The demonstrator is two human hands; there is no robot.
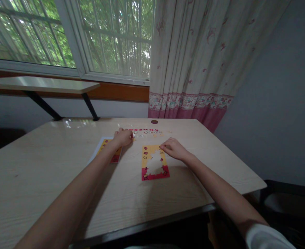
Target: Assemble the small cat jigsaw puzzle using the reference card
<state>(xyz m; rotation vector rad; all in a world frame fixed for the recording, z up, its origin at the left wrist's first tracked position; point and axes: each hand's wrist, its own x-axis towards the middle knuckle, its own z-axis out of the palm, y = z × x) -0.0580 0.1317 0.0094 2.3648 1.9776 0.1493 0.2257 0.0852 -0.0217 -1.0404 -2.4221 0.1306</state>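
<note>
A partly assembled jigsaw puzzle (145, 162) lies flat on the table, yellow above and red below, its border joined around a bare middle. At its upper right corner is my right hand (175, 148), thumb and fingertips pinched together; whatever they grip is hidden. Farther back and to the left, my left hand (123, 137) curls its fingers at the loose puzzle pieces (144, 132), with a small pale piece at the fingertips. Under my left wrist lies a yellow and red picture sheet (115, 159) on white paper, partly covered by the forearm.
The pale wooden table (194, 186) ends at a dark front edge. A round brown disc (154, 121) sits near the back edge. At the back left, a raised shelf (43, 84) stands on black legs. Behind are a curtain (191, 62) and a barred window (116, 38).
</note>
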